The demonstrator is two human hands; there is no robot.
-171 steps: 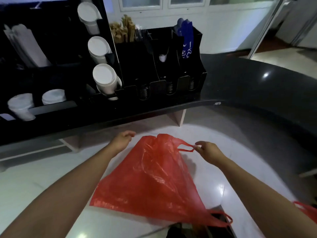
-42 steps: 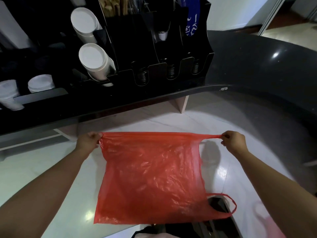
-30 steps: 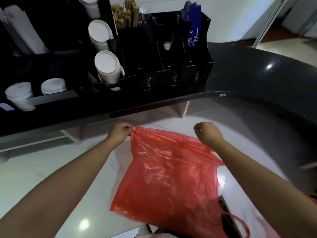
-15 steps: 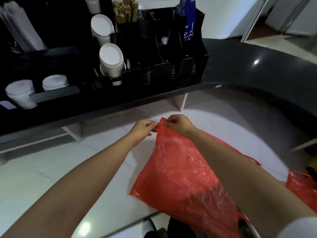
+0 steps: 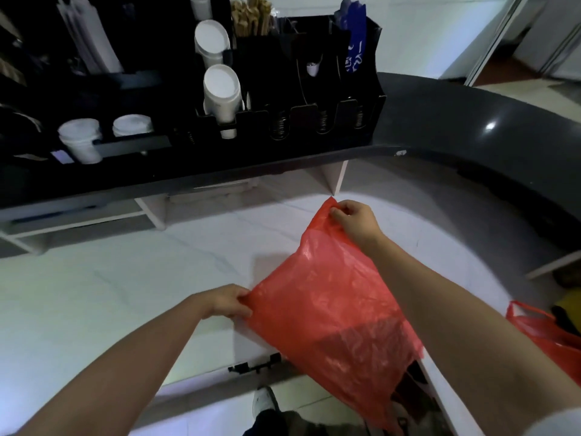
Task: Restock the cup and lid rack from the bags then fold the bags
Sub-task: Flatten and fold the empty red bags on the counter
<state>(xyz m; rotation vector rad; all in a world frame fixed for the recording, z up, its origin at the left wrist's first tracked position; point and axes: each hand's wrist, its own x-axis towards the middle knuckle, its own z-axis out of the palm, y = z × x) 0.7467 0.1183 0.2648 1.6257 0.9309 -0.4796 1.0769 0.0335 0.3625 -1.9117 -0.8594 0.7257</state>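
Observation:
A red plastic bag (image 5: 330, 297), folded in half lengthwise, hangs over the white counter (image 5: 110, 294) and past its front edge. My right hand (image 5: 355, 220) pinches its top corner, the high far point. My left hand (image 5: 228, 302) grips the bag's left edge lower down, close to the counter top. The black cup and lid rack (image 5: 283, 99) stands on the dark raised ledge beyond, with white cup stacks (image 5: 220, 92) lying in its left slots.
A second red bag (image 5: 547, 332) lies at the right edge. White lidded cups (image 5: 81, 140) stand on a black shelf at the left. Wooden stirrers (image 5: 251, 14) and blue packets (image 5: 356, 42) fill the rack's upper bins. My shoe (image 5: 264, 404) shows below the counter edge.
Earlier both hands stretched the bag wide, then met at its top. My left hand has since slid down the bag's left edge while my right keeps the joined top corner.

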